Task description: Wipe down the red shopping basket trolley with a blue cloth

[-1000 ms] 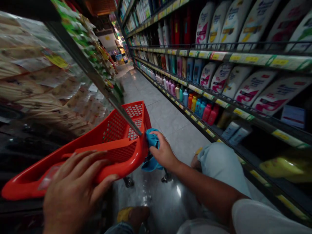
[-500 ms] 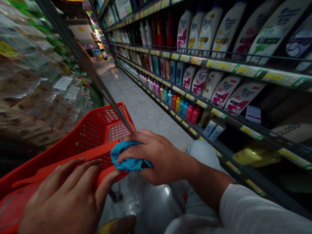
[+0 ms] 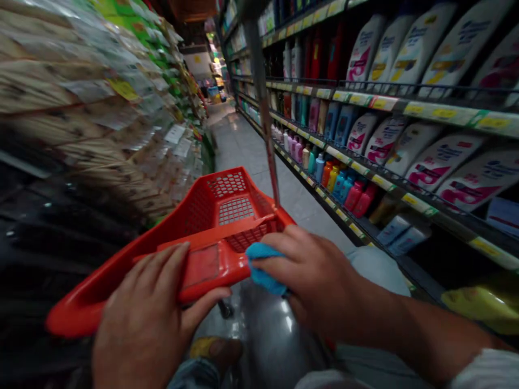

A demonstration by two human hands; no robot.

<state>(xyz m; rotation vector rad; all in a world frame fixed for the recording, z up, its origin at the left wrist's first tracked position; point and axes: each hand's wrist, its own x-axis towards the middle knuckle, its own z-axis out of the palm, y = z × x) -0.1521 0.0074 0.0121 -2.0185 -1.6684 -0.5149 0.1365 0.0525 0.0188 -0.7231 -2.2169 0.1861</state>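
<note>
A red plastic shopping cart [image 3: 160, 229] with lattice walls is in front of me, its handle [image 3: 203, 270] nearest my body. My left hand [image 3: 140, 319] wraps over the handle's left part, fingers on top and thumb along the near side. Bunched in my right hand [image 3: 318, 270] is a blue textured cloth [image 3: 265, 268], pressed against the right end of the handle. The palm hides part of the cloth. From the cart's right corner a thin metal pole [image 3: 267, 129] rises, just beyond my right hand.
Shelves [image 3: 438, 111] of shampoo bottles line the right side, with a yellow item [image 3: 480, 308] low down. On the left, packaged goods [image 3: 101, 119] are stacked high beside the cart. A grey tiled aisle [image 3: 231, 138] runs ahead. My shoe [image 3: 214, 348] shows below the handle.
The view has swung left, so cart and shelves appear further right. My right hand, holding the cloth, has shifted slightly away from the pole's base. My left hand stays at the handle.
</note>
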